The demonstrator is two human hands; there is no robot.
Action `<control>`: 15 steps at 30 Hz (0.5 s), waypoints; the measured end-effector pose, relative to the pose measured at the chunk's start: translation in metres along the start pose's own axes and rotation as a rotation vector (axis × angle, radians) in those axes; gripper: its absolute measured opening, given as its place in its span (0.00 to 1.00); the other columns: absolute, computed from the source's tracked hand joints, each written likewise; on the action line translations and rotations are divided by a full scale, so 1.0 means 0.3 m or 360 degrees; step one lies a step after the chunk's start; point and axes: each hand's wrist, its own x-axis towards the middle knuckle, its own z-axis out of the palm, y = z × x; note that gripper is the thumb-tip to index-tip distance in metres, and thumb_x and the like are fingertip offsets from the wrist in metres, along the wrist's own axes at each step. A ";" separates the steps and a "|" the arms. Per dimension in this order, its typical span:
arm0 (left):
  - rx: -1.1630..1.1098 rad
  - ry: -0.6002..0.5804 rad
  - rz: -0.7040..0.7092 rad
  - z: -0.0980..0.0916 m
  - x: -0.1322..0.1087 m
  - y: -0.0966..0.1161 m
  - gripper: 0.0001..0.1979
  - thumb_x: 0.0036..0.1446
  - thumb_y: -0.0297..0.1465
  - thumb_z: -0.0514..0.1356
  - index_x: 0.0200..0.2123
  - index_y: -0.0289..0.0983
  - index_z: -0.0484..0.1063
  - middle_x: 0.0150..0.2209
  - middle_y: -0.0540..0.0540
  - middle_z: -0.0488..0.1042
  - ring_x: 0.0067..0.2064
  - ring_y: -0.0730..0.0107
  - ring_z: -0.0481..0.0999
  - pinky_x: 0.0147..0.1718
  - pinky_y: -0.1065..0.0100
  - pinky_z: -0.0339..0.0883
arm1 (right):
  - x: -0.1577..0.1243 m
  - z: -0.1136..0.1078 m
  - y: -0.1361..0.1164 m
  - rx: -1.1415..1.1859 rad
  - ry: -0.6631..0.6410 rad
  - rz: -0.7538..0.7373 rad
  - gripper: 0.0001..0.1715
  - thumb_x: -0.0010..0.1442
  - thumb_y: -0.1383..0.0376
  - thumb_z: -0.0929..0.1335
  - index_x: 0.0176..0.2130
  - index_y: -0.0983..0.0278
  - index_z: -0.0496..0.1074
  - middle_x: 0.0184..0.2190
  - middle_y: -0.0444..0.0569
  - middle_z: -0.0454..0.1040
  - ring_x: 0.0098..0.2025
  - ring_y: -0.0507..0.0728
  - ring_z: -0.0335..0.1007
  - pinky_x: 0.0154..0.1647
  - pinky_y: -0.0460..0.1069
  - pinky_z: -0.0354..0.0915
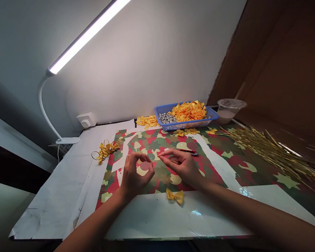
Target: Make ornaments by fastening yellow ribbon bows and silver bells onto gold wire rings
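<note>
My left hand [136,173] is curled above the patterned sheet [164,180], its thumb and fingertips drawn together in a pinch. Facing it, my right hand [185,166] pinches with thumb and forefinger, and the two sets of fingertips are a small gap apart. Whatever either pinch holds is too fine to make out. A single yellow ribbon bow [175,196] lies on the white surface below my hands, touched by neither. Just beyond my right hand rests a slim red and black tool [189,152], partly hidden by that hand.
At the back stands a blue basket [212,115] of yellow bows and silvery beads, with loose bows [147,121] beside it. A lidded plastic cup [227,111] is right of it. Gold strips [275,150] lie far right, finished bows with loops [105,151] left, near a lamp [68,140].
</note>
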 end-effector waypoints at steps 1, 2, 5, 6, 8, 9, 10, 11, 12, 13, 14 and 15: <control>-0.0004 0.0002 0.0001 0.000 0.000 0.000 0.11 0.48 0.23 0.58 0.33 0.40 0.59 0.28 0.51 0.71 0.29 0.71 0.72 0.31 0.67 0.69 | 0.001 0.000 0.000 0.0001 0.0002 0.0003 0.21 0.54 0.51 0.67 0.33 0.67 0.74 0.15 0.36 0.47 0.17 0.47 0.39 0.18 0.46 0.39; -0.0007 0.0002 0.0002 0.000 0.000 -0.001 0.11 0.48 0.23 0.59 0.33 0.40 0.59 0.28 0.51 0.71 0.29 0.71 0.72 0.31 0.66 0.69 | 0.001 0.000 -0.001 0.0002 0.0003 0.0006 0.21 0.54 0.51 0.67 0.33 0.67 0.74 0.15 0.36 0.48 0.18 0.47 0.39 0.18 0.46 0.40; -0.0012 -0.0001 0.0005 0.000 -0.001 -0.002 0.11 0.49 0.23 0.59 0.34 0.40 0.59 0.29 0.51 0.72 0.29 0.70 0.72 0.31 0.66 0.69 | 0.001 0.000 -0.001 0.0005 0.0000 0.0014 0.21 0.54 0.51 0.68 0.33 0.66 0.74 0.15 0.36 0.48 0.18 0.47 0.40 0.17 0.46 0.40; -0.0014 -0.0004 0.0006 0.000 -0.001 -0.003 0.11 0.49 0.23 0.59 0.34 0.40 0.60 0.29 0.51 0.72 0.29 0.70 0.72 0.32 0.66 0.69 | 0.001 0.000 -0.001 0.0007 -0.0001 0.0017 0.21 0.54 0.50 0.68 0.33 0.66 0.74 0.15 0.36 0.48 0.17 0.47 0.39 0.17 0.46 0.40; -0.0018 -0.0010 0.0005 0.001 -0.002 -0.003 0.11 0.49 0.24 0.59 0.35 0.40 0.60 0.30 0.50 0.72 0.30 0.70 0.73 0.32 0.65 0.69 | 0.001 0.000 0.000 0.0009 -0.0002 0.0022 0.21 0.54 0.50 0.67 0.33 0.66 0.75 0.15 0.36 0.49 0.17 0.47 0.39 0.17 0.46 0.39; -0.0021 -0.0014 0.0004 0.001 -0.003 -0.004 0.11 0.49 0.24 0.59 0.35 0.40 0.60 0.30 0.50 0.72 0.30 0.69 0.73 0.32 0.65 0.69 | 0.001 0.001 0.000 0.0010 -0.0003 0.0023 0.22 0.54 0.50 0.67 0.33 0.66 0.75 0.15 0.36 0.49 0.17 0.47 0.39 0.17 0.46 0.39; -0.0024 -0.0019 0.0001 0.002 -0.003 -0.004 0.11 0.49 0.25 0.59 0.34 0.40 0.60 0.30 0.50 0.73 0.30 0.69 0.73 0.32 0.65 0.69 | 0.001 0.001 0.001 0.0010 -0.0003 0.0025 0.22 0.54 0.50 0.67 0.33 0.66 0.75 0.15 0.37 0.50 0.17 0.47 0.39 0.17 0.46 0.39; -0.0028 -0.0026 -0.0002 0.002 -0.004 -0.004 0.11 0.49 0.25 0.59 0.34 0.40 0.60 0.30 0.50 0.73 0.30 0.69 0.73 0.32 0.65 0.69 | 0.001 0.001 0.001 0.0011 -0.0005 0.0026 0.22 0.54 0.50 0.67 0.33 0.66 0.75 0.15 0.37 0.51 0.17 0.47 0.39 0.17 0.46 0.39; -0.0033 -0.0032 -0.0006 0.003 -0.004 -0.004 0.11 0.49 0.24 0.59 0.34 0.40 0.60 0.30 0.50 0.73 0.30 0.69 0.73 0.32 0.66 0.69 | 0.001 0.001 0.002 0.0012 -0.0007 0.0026 0.22 0.54 0.50 0.68 0.33 0.66 0.75 0.15 0.37 0.51 0.17 0.47 0.39 0.17 0.46 0.40; -0.0039 -0.0038 -0.0010 0.004 -0.005 -0.004 0.11 0.49 0.24 0.59 0.34 0.40 0.59 0.30 0.50 0.74 0.30 0.69 0.73 0.32 0.65 0.69 | 0.001 0.001 0.002 0.0012 -0.0010 0.0025 0.22 0.54 0.50 0.68 0.33 0.66 0.75 0.15 0.37 0.50 0.17 0.47 0.39 0.17 0.46 0.40; -0.0046 -0.0042 -0.0015 0.004 -0.006 -0.004 0.11 0.50 0.24 0.59 0.34 0.40 0.59 0.29 0.50 0.74 0.30 0.69 0.74 0.32 0.65 0.69 | 0.000 0.001 0.002 0.0013 -0.0012 0.0025 0.21 0.54 0.50 0.67 0.33 0.66 0.75 0.15 0.36 0.50 0.17 0.47 0.39 0.17 0.46 0.40; -0.0052 -0.0041 -0.0020 0.005 -0.006 -0.005 0.10 0.50 0.24 0.58 0.34 0.40 0.59 0.29 0.50 0.74 0.30 0.70 0.74 0.32 0.65 0.70 | 0.000 0.001 0.001 0.0015 -0.0013 0.0024 0.21 0.54 0.50 0.67 0.33 0.67 0.75 0.15 0.36 0.49 0.17 0.47 0.39 0.17 0.46 0.40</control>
